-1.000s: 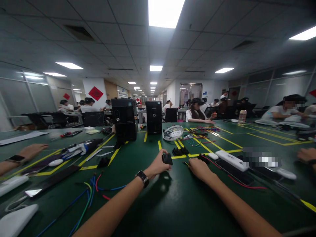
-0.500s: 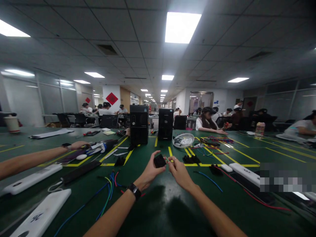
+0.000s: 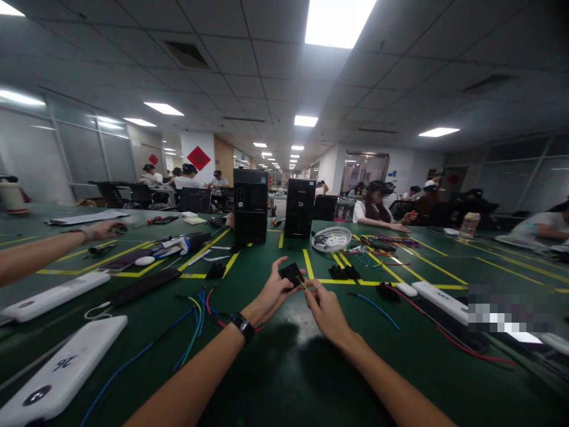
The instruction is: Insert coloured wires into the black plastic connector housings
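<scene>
My left hand (image 3: 272,295), with a black watch on its wrist, is closed round a small black plastic connector block (image 3: 291,274) and holds it above the green table (image 3: 284,367). My right hand (image 3: 322,303) is pinched on a thin green-yellow wire end (image 3: 303,285) right at the block's side. The two hands almost touch. More black connector blocks (image 3: 344,272) lie just beyond them on a yellow tape line.
Coloured loose wires (image 3: 195,323) lie to the left, a blue wire (image 3: 376,308) and a red one to the right. White power strips (image 3: 62,373) sit at near left and right (image 3: 440,296). Two black computer towers (image 3: 251,204), a white basket (image 3: 330,239) and another person's arm (image 3: 40,252) are around.
My right hand came in from the table at the right and met the left hand at the black block. The camera view swung to the right, then tilted.
</scene>
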`<state>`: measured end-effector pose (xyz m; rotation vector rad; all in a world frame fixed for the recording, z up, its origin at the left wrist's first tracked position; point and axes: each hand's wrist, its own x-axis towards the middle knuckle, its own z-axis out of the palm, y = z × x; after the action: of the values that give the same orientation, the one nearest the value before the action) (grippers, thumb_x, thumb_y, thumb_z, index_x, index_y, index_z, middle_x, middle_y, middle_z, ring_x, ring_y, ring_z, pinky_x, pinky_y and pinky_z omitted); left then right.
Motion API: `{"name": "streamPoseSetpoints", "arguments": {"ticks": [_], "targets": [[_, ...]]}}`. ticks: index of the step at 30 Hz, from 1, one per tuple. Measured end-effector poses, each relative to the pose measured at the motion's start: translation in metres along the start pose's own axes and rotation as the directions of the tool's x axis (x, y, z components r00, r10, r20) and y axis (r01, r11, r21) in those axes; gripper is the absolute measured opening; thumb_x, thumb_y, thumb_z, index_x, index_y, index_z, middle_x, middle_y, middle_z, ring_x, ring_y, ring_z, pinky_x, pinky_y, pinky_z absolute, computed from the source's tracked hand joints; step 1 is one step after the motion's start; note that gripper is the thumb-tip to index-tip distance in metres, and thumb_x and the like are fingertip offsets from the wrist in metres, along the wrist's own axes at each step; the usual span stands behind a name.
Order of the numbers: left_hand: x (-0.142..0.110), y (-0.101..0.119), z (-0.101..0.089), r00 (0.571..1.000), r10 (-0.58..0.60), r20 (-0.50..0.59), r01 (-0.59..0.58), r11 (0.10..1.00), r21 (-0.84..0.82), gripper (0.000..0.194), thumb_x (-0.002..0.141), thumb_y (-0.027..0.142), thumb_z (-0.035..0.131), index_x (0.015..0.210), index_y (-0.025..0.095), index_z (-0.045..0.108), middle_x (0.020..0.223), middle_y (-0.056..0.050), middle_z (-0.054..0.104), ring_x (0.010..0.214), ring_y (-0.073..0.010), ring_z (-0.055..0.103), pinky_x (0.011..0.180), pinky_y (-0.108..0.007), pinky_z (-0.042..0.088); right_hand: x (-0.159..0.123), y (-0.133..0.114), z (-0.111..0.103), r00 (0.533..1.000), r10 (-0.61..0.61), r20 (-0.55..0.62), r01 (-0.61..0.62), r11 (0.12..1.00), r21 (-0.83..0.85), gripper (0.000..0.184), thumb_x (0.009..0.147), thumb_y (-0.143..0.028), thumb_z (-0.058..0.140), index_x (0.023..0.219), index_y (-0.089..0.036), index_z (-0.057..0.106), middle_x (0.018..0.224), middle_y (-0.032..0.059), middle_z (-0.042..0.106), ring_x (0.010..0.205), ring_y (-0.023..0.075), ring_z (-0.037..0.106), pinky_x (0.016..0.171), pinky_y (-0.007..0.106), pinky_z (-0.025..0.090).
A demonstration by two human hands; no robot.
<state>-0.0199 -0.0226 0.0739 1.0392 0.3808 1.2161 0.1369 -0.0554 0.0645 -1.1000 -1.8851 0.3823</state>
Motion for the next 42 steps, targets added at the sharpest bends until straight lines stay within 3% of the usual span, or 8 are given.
{"name": "streamPoseSetpoints", "arguments": {"ticks": [7, 13, 21, 24, 33, 39, 42], "targets": [[0.000, -0.002, 0.001, 1.000, 0.018, -0.008, -0.018, 1.000, 0.024, 0.065, 0.071, 0.005, 0.053, 0.126, 0.027, 0.027, 0.118, -0.011, 0.058, 0.101, -0.0188, 0.062, 0.097, -0.045, 0.042, -0.001, 0.000, 0.000, 1.000, 0.002, 0.007, -0.002, 0.999, -0.035, 0.020, 0.091, -0.026, 0.039, 0.101, -0.017, 0.054, 0.055, -0.0040, 0.053, 0.048, 0.0132, 0.051, 0.050, 0.022, 0.031], [-0.002, -0.003, 0.003, 0.992, 0.123, -0.018, -0.115, 0.961, 0.253, 0.063, 0.073, 0.021, 0.067, 0.125, 0.025, 0.031, 0.117, -0.013, 0.058, 0.104, -0.0237, 0.060, 0.093, -0.045, 0.044, -0.003, -0.001, 0.002, 0.999, -0.010, 0.053, 0.014, 0.997, -0.077, 0.021, 0.092, -0.024, 0.038, 0.097, -0.018, 0.058, 0.059, -0.0018, 0.057, 0.051, 0.0136, 0.054, 0.052, 0.022, 0.031], [-0.006, -0.006, 0.007, 0.989, 0.147, -0.013, -0.136, 0.942, 0.308, 0.053, 0.076, 0.021, 0.062, 0.119, 0.025, 0.032, 0.119, -0.013, 0.056, 0.100, -0.0241, 0.062, 0.076, -0.034, 0.051, -0.006, -0.006, 0.006, 0.993, -0.021, 0.119, 0.033, 0.995, -0.095, 0.027, 0.094, -0.023, 0.034, 0.093, -0.019, 0.061, 0.074, 0.0030, 0.064, 0.064, 0.0149, 0.059, 0.060, 0.023, 0.035], [-0.006, -0.005, 0.009, 0.988, 0.149, -0.029, -0.130, 0.929, 0.347, 0.049, 0.076, 0.023, 0.061, 0.115, 0.025, 0.033, 0.117, -0.013, 0.056, 0.095, -0.0242, 0.064, 0.066, -0.030, 0.052, -0.007, -0.010, 0.005, 0.991, -0.015, 0.133, 0.027, 0.996, -0.090, 0.027, 0.094, -0.023, 0.034, 0.090, -0.019, 0.061, 0.075, 0.0036, 0.065, 0.066, 0.0155, 0.060, 0.060, 0.023, 0.035], [-0.009, -0.001, 0.013, 0.966, 0.258, 0.029, -0.239, 0.841, 0.485, 0.040, 0.076, 0.024, 0.058, 0.112, 0.024, 0.039, 0.110, -0.009, 0.058, 0.093, -0.0225, 0.064, 0.060, -0.025, 0.051, -0.008, -0.009, 0.011, 0.994, -0.001, 0.112, 0.002, 1.000, -0.006, 0.027, 0.093, -0.025, 0.036, 0.082, -0.018, 0.059, 0.065, -0.0004, 0.058, 0.056, 0.0122, 0.052, 0.054, 0.021, 0.033], [-0.003, -0.013, 0.005, 0.976, 0.194, -0.099, -0.138, 0.903, 0.407, 0.048, 0.076, 0.026, 0.059, 0.118, 0.024, 0.035, 0.107, -0.010, 0.058, 0.086, -0.0221, 0.066, 0.060, -0.026, 0.051, -0.002, -0.006, 0.011, 0.992, 0.024, 0.125, -0.027, 1.000, 0.017, 0.028, 0.093, -0.024, 0.036, 0.082, -0.018, 0.062, 0.063, -0.0018, 0.055, 0.057, 0.0120, 0.051, 0.057, 0.020, 0.034], [0.000, -0.016, 0.007, 0.977, 0.181, -0.111, -0.130, 0.922, 0.364, 0.050, 0.076, 0.026, 0.060, 0.120, 0.025, 0.035, 0.109, -0.010, 0.058, 0.086, -0.0216, 0.066, 0.062, -0.027, 0.052, -0.001, -0.004, 0.009, 0.994, 0.062, 0.095, -0.067, 0.996, 0.054, 0.029, 0.093, -0.026, 0.037, 0.080, -0.018, 0.062, 0.058, -0.0032, 0.051, 0.055, 0.0113, 0.048, 0.056, 0.020, 0.033]]}}
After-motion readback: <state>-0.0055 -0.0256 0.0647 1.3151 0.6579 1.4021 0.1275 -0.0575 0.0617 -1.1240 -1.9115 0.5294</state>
